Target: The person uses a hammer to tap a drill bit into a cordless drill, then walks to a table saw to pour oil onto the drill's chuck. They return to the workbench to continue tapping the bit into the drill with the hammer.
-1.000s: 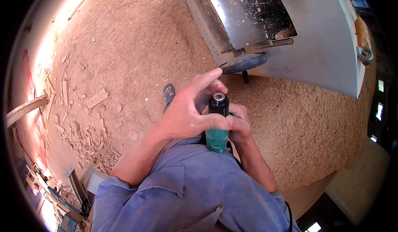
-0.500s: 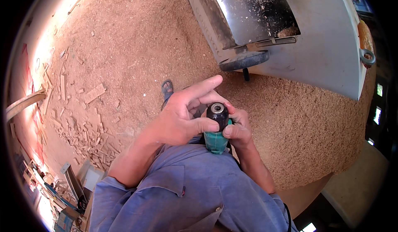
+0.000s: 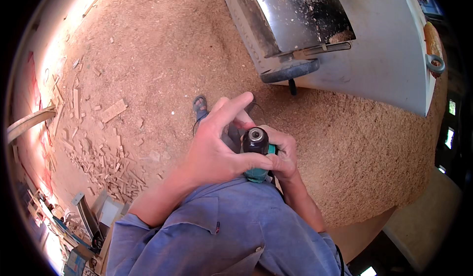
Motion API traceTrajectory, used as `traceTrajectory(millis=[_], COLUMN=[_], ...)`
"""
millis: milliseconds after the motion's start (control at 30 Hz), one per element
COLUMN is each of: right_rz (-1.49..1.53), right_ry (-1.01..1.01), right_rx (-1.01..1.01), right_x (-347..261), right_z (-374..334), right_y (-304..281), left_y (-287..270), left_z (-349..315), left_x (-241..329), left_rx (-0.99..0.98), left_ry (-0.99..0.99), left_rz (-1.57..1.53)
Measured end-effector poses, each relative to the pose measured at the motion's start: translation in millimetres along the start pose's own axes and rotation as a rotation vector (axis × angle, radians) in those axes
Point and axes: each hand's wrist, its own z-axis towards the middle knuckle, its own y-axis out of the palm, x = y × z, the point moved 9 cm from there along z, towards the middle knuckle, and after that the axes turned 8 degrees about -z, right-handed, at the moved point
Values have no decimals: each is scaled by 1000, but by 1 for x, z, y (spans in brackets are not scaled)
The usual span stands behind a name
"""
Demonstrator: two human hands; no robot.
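A power drill point(image 3: 255, 173) with a green body and a black chuck point(image 3: 255, 139) is close in front of my belly, its round metal-rimmed opening pointing up. My right hand point(image 3: 282, 154) is closed around its right side, fingers partly hidden behind it. My left hand point(image 3: 217, 145) curves around the left side. Its thumb lies across the front of the body below the chuck, the tip reaching my right thumb. The left forefinger stretches out beyond the chuck, while other fingertips are by its far side. The drill's handle is hidden. No bit shows in the chuck.
At the upper right stands a large grey machine point(image 3: 384, 44) with a dark metal plate point(image 3: 305, 15) and a black handwheel point(image 3: 290, 71). A heap of sawdust point(image 3: 364, 153) lies at right. Wood offcuts point(image 3: 106, 165) litter the floor at left, near a leaning board point(image 3: 30, 123).
My left thumb has slid down from the chuck to the green body, and the left hand has rolled around it. The chuck has shifted slightly left and down.
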Motion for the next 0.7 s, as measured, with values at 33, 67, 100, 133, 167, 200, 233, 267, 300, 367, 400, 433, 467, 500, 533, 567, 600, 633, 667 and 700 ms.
traceTrajectory(millis=[33, 67, 100, 133, 167, 200, 233, 267, 300, 367, 400, 433, 467, 500, 533, 567, 600, 633, 667, 700], right_rz=[-4, -7, 10, 27, 44, 5, -3, -11, -20, -60, -81, -66, -52, -38, -58, -79, -100, -93, -87, -80], right_ry=[8, 17, 25, 35, 44, 22, 18, 14, 11, 2, -2, -21, -39, -58, -61, -65, -69, -68, -67, -67], right_rx=[-15, -29, -29, -24, -18, -15, -6, 3, 12, 19, 23, 15, 7, -1, -2, -4, -6, 3, 12, 21], right_x=[2, 4, 2, -1, -2, 3, 1, -1, -3, -2, -1, -4, -8, -11, -9, -6, -4, -3, -3, -2], right_z=[-1, -2, -1, -1, -1, -2, -2, 0, 0, 1, 1, 3, 5, 7, 6, 5, 5, 6, 7, 9], right_y=[-1, -1, 0, 1, 2, -1, -1, 0, 1, -1, -1, 0, 1, 1, 1, 0, -1, -2, -2, -3], left_y=[2, 3, 3, 5, 5, 5, 2, 1, 0, 1, 1, 2, 2, -1, -3, -4, -6, -9, -10, -10], left_z=[1, 2, 3, 4, 5, 5, 4, 3, 4, 7, 8, 8, 9, 8, 6, 5, 5, 6, 7, 9], left_x=[12, 13, 14, 6, 1, -4, -5, -5, -2, 14, 17, 15, 15, 7, -2, -3, -4, 1, 6, 11], left_rx=[22, 30, 38, 27, 1, -24, -64, -65, -64, -7, 3, -22, -47, -34, -24, -22, -21, -30, -38, -46], left_ry=[53, 52, 51, -5, -14, -26, 8, 24, 40, 51, 62, 86, 110, 19, -72, -86, -98, -35, 29, 78], left_rz=[154, 95, 36, -237, -340, -442, -376, -247, -117, 131, 185, 97, 9, -168, -345, -351, -356, -193, -30, 62])
